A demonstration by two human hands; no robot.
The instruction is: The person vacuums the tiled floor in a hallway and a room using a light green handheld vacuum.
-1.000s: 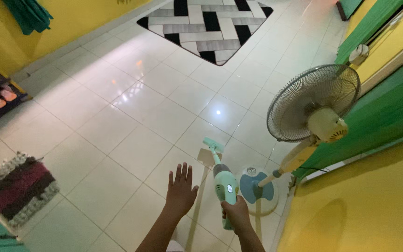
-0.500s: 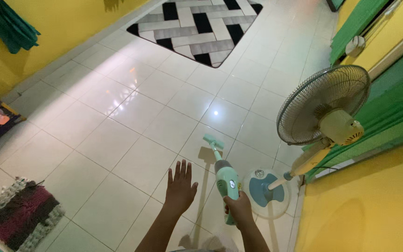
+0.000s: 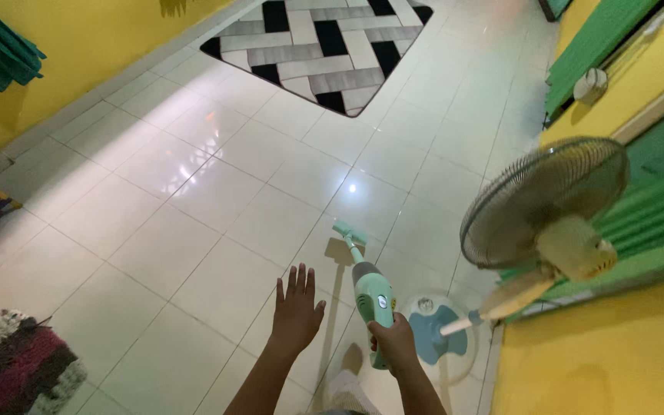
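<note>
Drifting right since a moment ago, the fan (image 3: pixel 545 206) now sits at the frame's right edge. Right hand (image 3: pixel 393 343) grasps the green stick vacuum (image 3: pixel 372 298) at lower centre; left hand (image 3: pixel 297 310) hovers released, fingers spread. Swinging wide could knock the fan's base (image 3: pixel 433 333).

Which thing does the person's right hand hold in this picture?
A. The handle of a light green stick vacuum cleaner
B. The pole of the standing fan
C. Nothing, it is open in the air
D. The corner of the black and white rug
A: the right hand grips the handle of the light green stick vacuum cleaner, while the left hand is open in the air.
</note>
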